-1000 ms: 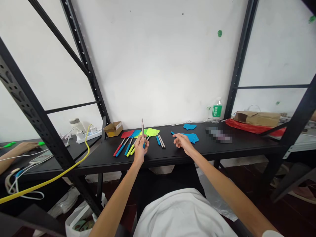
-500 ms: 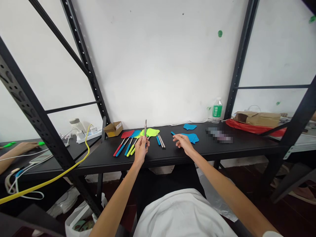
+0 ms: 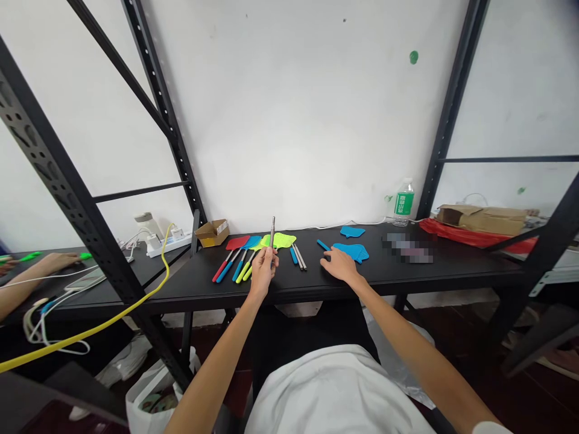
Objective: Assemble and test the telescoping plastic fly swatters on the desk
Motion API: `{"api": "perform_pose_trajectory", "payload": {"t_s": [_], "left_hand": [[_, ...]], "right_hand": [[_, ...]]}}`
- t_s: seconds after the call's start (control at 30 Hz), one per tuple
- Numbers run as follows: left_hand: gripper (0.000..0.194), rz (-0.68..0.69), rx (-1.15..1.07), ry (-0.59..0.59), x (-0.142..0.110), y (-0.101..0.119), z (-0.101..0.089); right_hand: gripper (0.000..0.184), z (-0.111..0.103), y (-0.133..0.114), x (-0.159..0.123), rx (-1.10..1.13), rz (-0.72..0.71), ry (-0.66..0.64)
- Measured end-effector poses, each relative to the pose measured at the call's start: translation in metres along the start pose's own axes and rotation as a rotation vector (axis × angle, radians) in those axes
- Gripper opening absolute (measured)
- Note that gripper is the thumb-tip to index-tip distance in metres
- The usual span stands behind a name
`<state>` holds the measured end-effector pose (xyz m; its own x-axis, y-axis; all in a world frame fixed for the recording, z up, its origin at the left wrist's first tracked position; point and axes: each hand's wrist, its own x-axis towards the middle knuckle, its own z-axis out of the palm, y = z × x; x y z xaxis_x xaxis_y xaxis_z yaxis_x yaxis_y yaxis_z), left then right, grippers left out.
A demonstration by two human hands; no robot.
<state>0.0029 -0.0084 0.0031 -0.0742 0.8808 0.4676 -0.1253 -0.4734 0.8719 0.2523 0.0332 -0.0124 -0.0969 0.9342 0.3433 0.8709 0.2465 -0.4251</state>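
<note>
My left hand (image 3: 263,271) is shut around a slim metal telescopic rod (image 3: 272,235), which stands nearly upright above the black bench (image 3: 452,277). My right hand (image 3: 339,266) lies open on the bench, holding nothing. Its fingertips are right by a blue mesh fly swatter head (image 3: 350,252), and a short blue handle (image 3: 322,245) lies just beyond them. Left of that lie swatters with red (image 3: 237,242), blue (image 3: 251,242) and neon yellow (image 3: 283,240) heads, their handles partly hidden behind my left hand. A small blue handle (image 3: 294,256) and metal rods (image 3: 299,257) lie between my hands.
A small cardboard box (image 3: 211,232) and a water bottle (image 3: 403,202) stand at the bench's back. A pixelated object (image 3: 407,248) lies to the right. A co-worker's hand (image 3: 56,262) rests at a neighbouring bench beyond the black upright.
My right hand has lowered onto the bench beside the blue swatter head. My left hand still grips the rod, and the whole view has shifted slightly.
</note>
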Motion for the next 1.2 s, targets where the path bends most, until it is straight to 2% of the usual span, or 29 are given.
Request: {"api": "perform_pose_trajectory", "payload": {"t_s": [0.23, 0.43, 0.53, 0.63, 0.73, 0.9, 1.03, 1.2], "left_hand": [[0.041, -0.020, 0.018, -0.002, 0.001, -0.001, 0.001], [0.041, -0.018, 0.012, -0.006, 0.001, 0.000, 0.000], [0.041, -0.024, 0.007, -0.010, 0.001, 0.000, 0.000], [0.040, -0.023, 0.015, -0.024, 0.001, -0.001, -0.001], [0.040, -0.024, 0.018, -0.033, 0.002, -0.001, -0.002], [0.039, -0.022, 0.016, -0.018, 0.002, -0.002, -0.001], [0.039, -0.020, 0.020, -0.014, 0.002, -0.002, -0.001], [0.040, -0.025, 0.021, -0.015, 0.002, -0.001, 0.000]], "right_hand": [[0.031, -0.001, -0.003, -0.004, 0.010, -0.007, 0.041], [0.029, -0.006, -0.005, -0.005, 0.100, -0.044, 0.160], [0.031, -0.012, 0.002, -0.001, 0.051, -0.044, 0.182], [0.041, -0.022, 0.019, 0.004, -0.070, 0.003, 0.192], [0.063, -0.033, 0.043, 0.008, -0.131, 0.097, 0.165], [0.105, -0.039, 0.072, 0.013, -0.121, 0.200, -0.028], [0.116, -0.034, 0.077, 0.015, -0.118, 0.161, -0.099], [0.119, -0.033, 0.075, 0.013, -0.140, 0.141, -0.071]]}}
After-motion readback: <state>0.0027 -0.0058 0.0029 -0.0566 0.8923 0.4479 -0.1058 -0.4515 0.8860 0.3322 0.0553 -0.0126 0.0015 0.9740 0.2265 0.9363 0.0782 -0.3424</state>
